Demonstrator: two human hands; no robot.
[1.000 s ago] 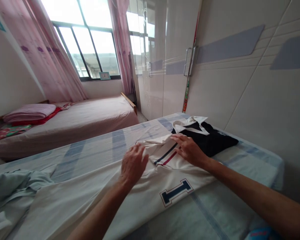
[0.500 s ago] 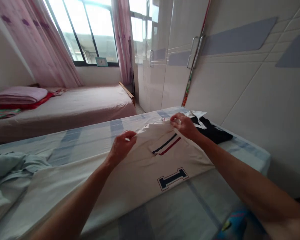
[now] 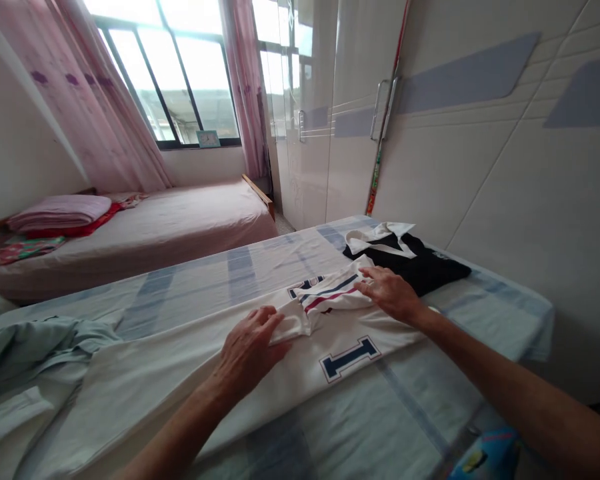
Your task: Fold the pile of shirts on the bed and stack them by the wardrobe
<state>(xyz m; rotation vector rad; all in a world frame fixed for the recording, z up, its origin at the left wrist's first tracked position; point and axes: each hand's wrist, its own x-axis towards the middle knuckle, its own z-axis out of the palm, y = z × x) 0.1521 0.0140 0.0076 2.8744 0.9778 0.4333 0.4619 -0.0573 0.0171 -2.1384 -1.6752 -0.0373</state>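
Observation:
A white shirt [image 3: 290, 383] with a large dark letter print lies stretched across the bed. Its striped sleeve [image 3: 330, 293], banded navy and red, is folded inward over the body. My left hand [image 3: 253, 347] grips the near end of that sleeve, cloth between thumb and fingers. At the sleeve's other end, near the shoulder, my right hand [image 3: 391, 293] has its fingers closed on the fabric. Just beyond the right hand lies a black shirt with a white collar [image 3: 420, 263]. Part of a second dark print shows behind the sleeve.
Crumpled grey-green clothing [image 3: 45, 347] lies at the left on the checked bedsheet [image 3: 195, 277]. Another bed [image 3: 190, 207] with folded bedding stands under the window. White wardrobe doors [image 3: 505, 200] line the right side. A blue printed item [image 3: 487, 457] is at the lower right.
Both hands have come down and nearer, bringing the raised sleeve edge over onto the shirt's body. The black shirt's collar and a second print are now uncovered. The view has shifted slightly.

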